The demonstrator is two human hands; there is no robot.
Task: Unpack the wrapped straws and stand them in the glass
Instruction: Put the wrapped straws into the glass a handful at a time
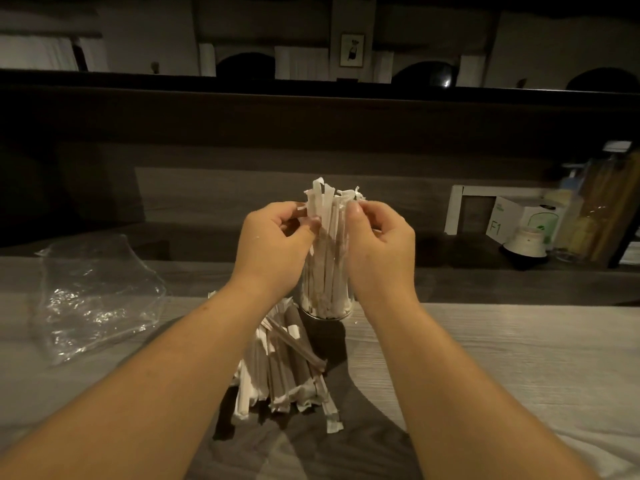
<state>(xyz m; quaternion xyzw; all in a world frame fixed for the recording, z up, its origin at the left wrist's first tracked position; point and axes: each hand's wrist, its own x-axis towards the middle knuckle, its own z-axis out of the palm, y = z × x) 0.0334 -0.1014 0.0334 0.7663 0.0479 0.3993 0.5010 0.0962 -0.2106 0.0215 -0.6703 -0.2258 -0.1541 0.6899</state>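
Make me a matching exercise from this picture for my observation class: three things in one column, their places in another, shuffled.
Things:
1. glass
2. clear plastic bag
3. pile of wrapped straws

Places:
A. flat on the table, far left
B. on the table between the forearms
C. upright below both hands, packed with straws

Pairs: 1-C, 2-A, 3-B

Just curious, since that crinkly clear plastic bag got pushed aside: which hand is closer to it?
Left. The left hand is up at the straws in the glass, on the side facing the plastic bag. The right hand is across the glass.
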